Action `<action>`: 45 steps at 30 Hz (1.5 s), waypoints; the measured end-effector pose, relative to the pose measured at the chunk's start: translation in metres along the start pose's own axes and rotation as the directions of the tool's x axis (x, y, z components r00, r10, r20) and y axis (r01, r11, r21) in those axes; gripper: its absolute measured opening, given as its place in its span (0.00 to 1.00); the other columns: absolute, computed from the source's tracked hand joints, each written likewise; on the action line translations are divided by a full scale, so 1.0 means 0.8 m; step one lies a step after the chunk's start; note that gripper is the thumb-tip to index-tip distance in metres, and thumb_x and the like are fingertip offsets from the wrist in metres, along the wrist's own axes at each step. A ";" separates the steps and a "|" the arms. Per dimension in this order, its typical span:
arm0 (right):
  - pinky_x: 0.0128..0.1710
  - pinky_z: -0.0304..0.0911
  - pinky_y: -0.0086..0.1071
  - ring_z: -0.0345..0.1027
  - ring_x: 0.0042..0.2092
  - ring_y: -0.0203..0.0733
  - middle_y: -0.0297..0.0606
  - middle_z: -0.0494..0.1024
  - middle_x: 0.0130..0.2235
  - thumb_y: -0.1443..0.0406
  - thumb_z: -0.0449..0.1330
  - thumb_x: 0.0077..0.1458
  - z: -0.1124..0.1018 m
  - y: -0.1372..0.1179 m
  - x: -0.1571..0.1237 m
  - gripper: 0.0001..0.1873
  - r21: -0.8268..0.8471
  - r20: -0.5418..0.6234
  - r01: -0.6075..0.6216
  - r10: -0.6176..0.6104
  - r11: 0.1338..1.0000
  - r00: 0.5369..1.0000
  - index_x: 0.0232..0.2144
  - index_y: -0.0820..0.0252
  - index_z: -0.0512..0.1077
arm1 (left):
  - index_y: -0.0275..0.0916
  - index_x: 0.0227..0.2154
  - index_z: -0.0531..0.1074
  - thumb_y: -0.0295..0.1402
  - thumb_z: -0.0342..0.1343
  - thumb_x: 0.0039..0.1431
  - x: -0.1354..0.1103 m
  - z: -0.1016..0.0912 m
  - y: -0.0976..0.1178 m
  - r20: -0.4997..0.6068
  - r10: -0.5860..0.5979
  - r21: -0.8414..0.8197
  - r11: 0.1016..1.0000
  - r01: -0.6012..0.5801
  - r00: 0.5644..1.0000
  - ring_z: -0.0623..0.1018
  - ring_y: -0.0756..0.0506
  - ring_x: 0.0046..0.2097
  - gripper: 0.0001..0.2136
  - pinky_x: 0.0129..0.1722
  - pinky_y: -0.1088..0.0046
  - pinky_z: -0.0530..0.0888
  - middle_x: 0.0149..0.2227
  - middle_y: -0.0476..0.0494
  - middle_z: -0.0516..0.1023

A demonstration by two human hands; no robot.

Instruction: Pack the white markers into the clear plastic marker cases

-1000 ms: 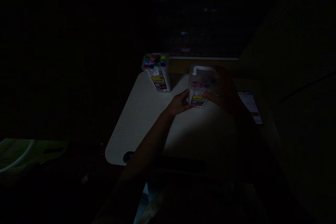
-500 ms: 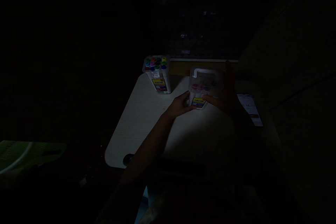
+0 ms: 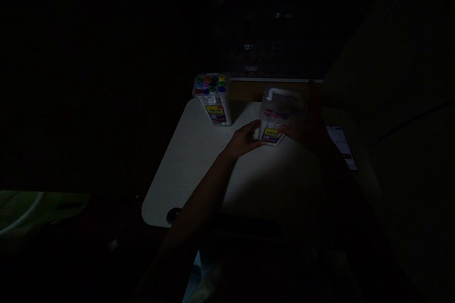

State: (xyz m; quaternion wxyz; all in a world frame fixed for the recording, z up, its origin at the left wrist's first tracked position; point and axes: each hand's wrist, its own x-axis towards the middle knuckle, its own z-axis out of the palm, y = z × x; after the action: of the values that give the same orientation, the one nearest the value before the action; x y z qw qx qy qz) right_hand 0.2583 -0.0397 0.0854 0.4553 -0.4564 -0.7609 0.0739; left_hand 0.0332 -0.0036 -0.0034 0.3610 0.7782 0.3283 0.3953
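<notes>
A clear marker case [image 3: 280, 111] with a white handle on its lid stands on the right half of the white table [image 3: 185, 165], tilted slightly. Pink and purple marker caps show through its wall, above a yellow and dark label. My left hand [image 3: 245, 140] grips its lower left side, thumb at the label's bottom edge. On its right side my right hand [image 3: 307, 128] holds it, thumb across the label; most of those fingers are in deep shadow. A second marker case [image 3: 213, 99], full of markers with many-coloured caps, stands upright to the left, apart from both hands.
A lit phone [image 3: 341, 147] lies by the table's right edge, partly behind my right forearm. A round black fitting [image 3: 173, 215] sits at the front left corner. A green basket-like thing [image 3: 42, 208] is at the far left. The surroundings are very dark.
Both hands and the marker case between them have shifted slightly right, and the case leans a little more. The other marker case has stayed in place.
</notes>
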 end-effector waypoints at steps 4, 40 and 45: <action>0.62 0.59 0.54 0.49 0.68 0.55 0.41 0.50 0.69 0.48 0.68 0.44 -0.003 0.009 -0.002 0.59 0.017 -0.075 0.028 -0.026 0.999 0.997 0.68 0.42 0.37 | 0.34 0.53 0.68 0.51 0.60 0.53 -0.004 0.000 0.007 -0.133 0.044 0.039 0.998 -0.039 0.990 0.77 0.41 0.50 0.30 0.51 0.63 0.74 0.51 0.33 0.76; 0.64 0.54 0.53 0.45 0.69 0.54 0.45 0.54 0.68 0.54 0.70 0.42 -0.014 0.029 0.002 0.61 -0.018 0.002 -0.056 0.056 0.998 0.998 0.68 0.49 0.38 | 0.36 0.42 0.68 0.46 0.74 0.27 0.005 -0.059 -0.037 -0.369 -0.243 -0.170 0.967 0.192 0.897 0.81 0.42 0.40 0.37 0.40 0.65 0.79 0.40 0.40 0.81; 0.65 0.53 0.53 0.44 0.70 0.53 0.41 0.48 0.70 0.49 0.67 0.45 -0.014 0.030 0.002 0.58 -0.026 -0.028 -0.112 0.112 0.993 0.993 0.68 0.46 0.36 | 0.38 0.47 0.67 0.46 0.73 0.30 0.008 -0.037 -0.042 -0.330 -0.198 -0.090 0.980 0.178 0.923 0.80 0.41 0.42 0.39 0.41 0.65 0.78 0.42 0.41 0.80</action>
State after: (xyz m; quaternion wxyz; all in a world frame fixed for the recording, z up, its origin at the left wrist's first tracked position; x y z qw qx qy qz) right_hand 0.2818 -0.0283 0.0801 0.4542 -0.5055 -0.7289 0.0830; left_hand 0.0032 0.0282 -0.0156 0.3581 0.6530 0.4468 0.4956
